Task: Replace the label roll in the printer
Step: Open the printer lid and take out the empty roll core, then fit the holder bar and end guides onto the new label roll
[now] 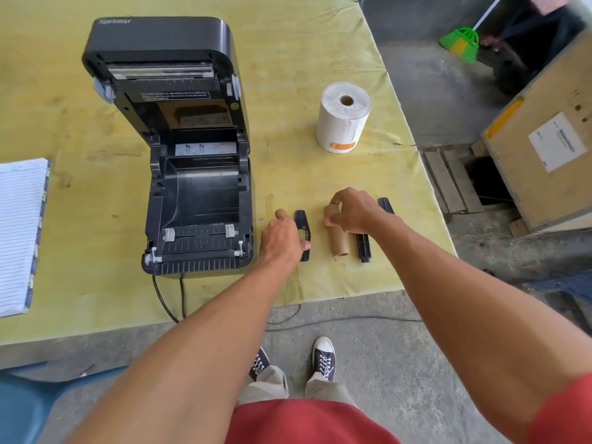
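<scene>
**Hands grip core (339, 243) and guide (304, 225) beside open printer (195, 174)**

Left hand (282, 238) curls its fingers over a flat black guide lying on the table (80, 139) just right of the printer, thumb pointing away from the person. Right hand (352, 211) is bent at the knuckles, and its fingertips pinch the far end of a bare cardboard core. The core lies flat between the guide and a black bar (364, 246). Another black piece (386, 205) shows beyond the right wrist; whether it joins the bar cannot be told, as the wrist covers the gap.

The printer sits on the yellow-green table with its lid tipped fully back, and no roll sits in its bay. The full white roll (344, 118) stands on end well apart from the printer, farther back and to the right, near the table's right edge. An orange strip holds its loose end down.

Two dark cables (166, 302) run from the printer's near side over the table edge. A lined notebook (19, 235) lies at the far left. Off the table to the right stand a plywood crate (544, 139) with a white sheet stuck to it and a green broom (461, 43).
</scene>
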`<state>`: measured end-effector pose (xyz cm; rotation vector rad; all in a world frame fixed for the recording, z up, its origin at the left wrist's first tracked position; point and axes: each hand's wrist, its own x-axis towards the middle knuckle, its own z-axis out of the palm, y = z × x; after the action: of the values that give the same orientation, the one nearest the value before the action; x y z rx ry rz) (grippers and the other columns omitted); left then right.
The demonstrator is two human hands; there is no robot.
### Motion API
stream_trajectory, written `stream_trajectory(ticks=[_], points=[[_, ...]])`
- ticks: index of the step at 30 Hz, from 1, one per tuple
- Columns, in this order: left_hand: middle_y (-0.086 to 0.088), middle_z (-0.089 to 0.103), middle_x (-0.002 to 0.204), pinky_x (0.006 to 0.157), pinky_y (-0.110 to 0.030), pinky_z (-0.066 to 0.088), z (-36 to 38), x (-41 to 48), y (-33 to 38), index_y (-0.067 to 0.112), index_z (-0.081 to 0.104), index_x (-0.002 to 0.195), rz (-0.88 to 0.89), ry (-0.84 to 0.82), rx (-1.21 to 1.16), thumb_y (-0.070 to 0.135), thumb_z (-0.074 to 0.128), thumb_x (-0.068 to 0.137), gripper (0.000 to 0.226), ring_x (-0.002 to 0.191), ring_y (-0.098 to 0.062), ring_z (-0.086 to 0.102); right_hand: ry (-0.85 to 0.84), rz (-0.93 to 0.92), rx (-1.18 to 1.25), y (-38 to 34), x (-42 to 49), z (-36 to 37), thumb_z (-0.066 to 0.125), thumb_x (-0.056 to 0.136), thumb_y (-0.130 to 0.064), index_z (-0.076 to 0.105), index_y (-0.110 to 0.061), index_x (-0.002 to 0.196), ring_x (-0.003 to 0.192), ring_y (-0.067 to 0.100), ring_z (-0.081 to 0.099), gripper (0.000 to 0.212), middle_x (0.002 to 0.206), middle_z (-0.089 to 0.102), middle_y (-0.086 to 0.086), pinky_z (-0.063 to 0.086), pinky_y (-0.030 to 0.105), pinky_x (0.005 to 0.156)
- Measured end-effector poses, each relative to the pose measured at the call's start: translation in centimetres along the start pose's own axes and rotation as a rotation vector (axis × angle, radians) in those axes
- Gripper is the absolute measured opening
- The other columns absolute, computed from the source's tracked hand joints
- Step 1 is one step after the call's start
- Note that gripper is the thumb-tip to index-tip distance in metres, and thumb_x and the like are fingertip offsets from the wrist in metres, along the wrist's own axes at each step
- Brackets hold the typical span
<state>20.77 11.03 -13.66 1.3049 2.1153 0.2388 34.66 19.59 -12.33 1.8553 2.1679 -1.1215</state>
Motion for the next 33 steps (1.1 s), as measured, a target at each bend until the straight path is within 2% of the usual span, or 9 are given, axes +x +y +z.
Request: stream_trajectory(ticks=[5,8,15,18,21,23,27,30,33], points=[[-0.014,0.067,0.097,0.066,-0.034,0.051,-0.5,-0.3,0.0,0.005,0.039,0.118,0.020,-0.024,-0.029,0.024,0.079,0.084,0.056,0.084,-0.028,0.064,-0.009,0.014,-0.003,-0.2,-0.6,-0.3,0.077,0.087,-0.026,0.058,-0.005,0.130,0.086,0.032,0.069,0.051,0.089,0.064,0.012,0.046,0.033,0.063],[-0.011,0.060,0.094,0.064,-0.034,0.049,-1.2,-0.5,0.3,0.005,0.038,0.119,0.034,-0.033,-0.024,0.024,0.076,0.087,0.053,0.083,-0.027,0.062,-0.008,0.017,-0.005,-0.5,-1.0,-0.6,0.076,0.088,-0.026,0.059,-0.003,0.126,0.077,0.031,0.071,0.048,0.083,0.064,0.013,0.050,0.032,0.065],[-0.010,0.058,0.091,0.068,-0.036,0.048,-3.8,-0.3,1.5,0.002,0.039,0.124,0.126,0.009,0.089,0.019,0.071,0.092,0.049,0.084,-0.027,0.057,0.048,0.014,-0.025,-0.5,-1.5,-1.9,0.074,0.090,-0.034,0.056,-0.008,0.129,0.065,0.026,0.071,0.051,0.102,0.067,0.015,0.054,0.033,0.069],[-0.014,0.064,0.095,0.071,-0.040,0.057,-5.8,0.1,2.2,0.004,0.041,0.122,0.209,0.042,0.132,0.018,0.069,0.092,0.044,0.084,-0.028,0.065,0.087,0.009,-0.049,-1.0,-1.8,-3.3,0.073,0.091,-0.032,0.055,-0.005,0.131,0.063,0.027,0.070,0.051,0.099,0.064,0.014,0.055,0.036,0.073],[-0.013,0.063,0.095,0.068,-0.039,0.054,-8.2,0.5,3.0,0.004,0.044,0.124,0.314,0.092,0.190,0.019,0.068,0.093,0.042,0.082,-0.027,0.064,0.147,0.029,-0.063,-1.5,-2.0,-4.6,0.072,0.092,-0.031,0.054,-0.006,0.132,0.059,0.020,0.068,0.051,0.089,0.064,0.011,0.053,0.036,0.072],[-0.012,0.061,0.096,0.067,-0.038,0.048,-9.9,0.8,3.8,0.005,0.046,0.122,0.378,0.115,0.242,0.021,0.066,0.095,0.038,0.082,-0.026,0.060,0.183,0.049,-0.053,-1.8,-2.3,-5.2,0.072,0.091,-0.033,0.053,-0.008,0.134,0.070,0.023,0.070,0.053,0.100,0.065,0.013,0.053,0.036,0.076],[-0.017,0.060,0.115,0.083,-0.045,0.053,-12.5,1.6,5.6,0.005,0.049,0.121,0.513,0.161,0.351,0.025,0.065,0.095,0.037,0.102,-0.034,0.062,0.292,0.090,-0.070,-2.7,-3.0,-6.1,0.071,0.091,-0.036,0.048,-0.006,0.139,0.120,0.034,0.057,0.061,0.137,0.056,0.016,0.045,0.036,0.087],[-0.016,0.054,0.117,0.086,-0.046,0.051,-13.5,2.7,6.9,0.004,0.049,0.122,0.607,0.197,0.385,0.027,0.065,0.095,0.038,0.106,-0.034,0.058,0.359,0.112,-0.071,-3.2,-2.6,-6.5,0.072,0.090,-0.036,0.045,0.000,0.137,0.123,0.035,0.054,0.065,0.137,0.055,0.018,0.045,0.040,0.093],[-0.015,0.050,0.122,0.092,-0.048,0.049,-13.4,3.2,7.8,0.006,0.046,0.128,0.654,0.184,0.456,0.029,0.065,0.094,0.045,0.113,-0.033,0.054,0.353,0.140,-0.048,-3.1,-2.4,-6.2,0.073,0.090,-0.035,0.041,0.001,0.139,0.122,0.035,0.054,0.069,0.139,0.053,0.019,0.042,0.036,0.086]])
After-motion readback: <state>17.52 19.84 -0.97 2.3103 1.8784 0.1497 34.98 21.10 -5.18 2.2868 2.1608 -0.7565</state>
